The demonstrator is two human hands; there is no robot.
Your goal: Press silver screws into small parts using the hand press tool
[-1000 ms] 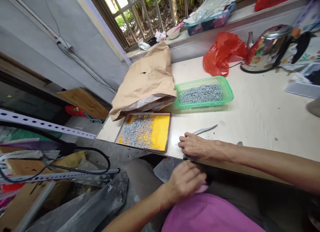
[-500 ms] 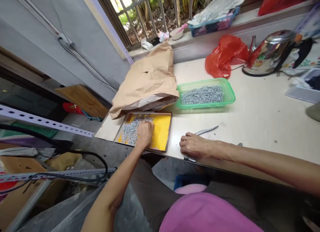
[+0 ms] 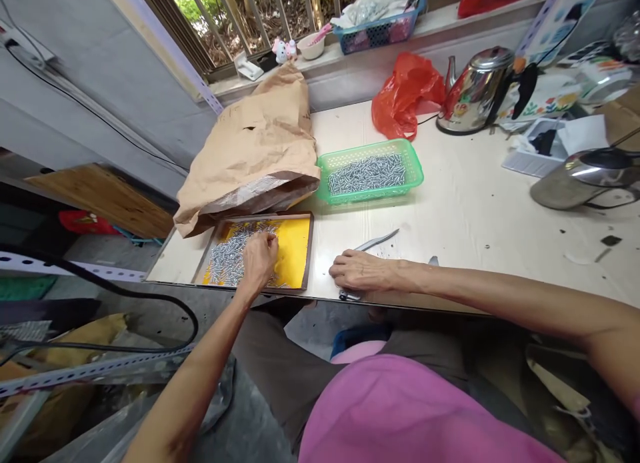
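Note:
My left hand (image 3: 259,255) is over a shallow brown-rimmed tray (image 3: 310,250) with a yellow bottom. Its fingers are curled and pinched together among small silvery screw-like pieces (image 3: 227,256) heaped at the tray's left side; anything between the fingertips is hidden. Near the table's front edge rests my right hand (image 3: 356,270), palm down with the fingers curled. A grey, curved, handle-like tool part (image 3: 377,240) runs out from behind it, and a small black-and-silver metal end (image 3: 349,294) shows below it. What the right fingers grip cannot be made out.
A green plastic basket (image 3: 370,198) holds more of the silvery pieces. Beside it a large brown paper bag (image 3: 255,143) overhangs the tray's back edge. Farther right are a red plastic bag (image 3: 405,93), a steel kettle (image 3: 475,93), a white box (image 3: 533,160) and a metal pot (image 3: 570,183).
The camera view has swung to the right, so everything appears farther left. My left hand stays in the tray and my right hand stays at the table edge, with little visible change.

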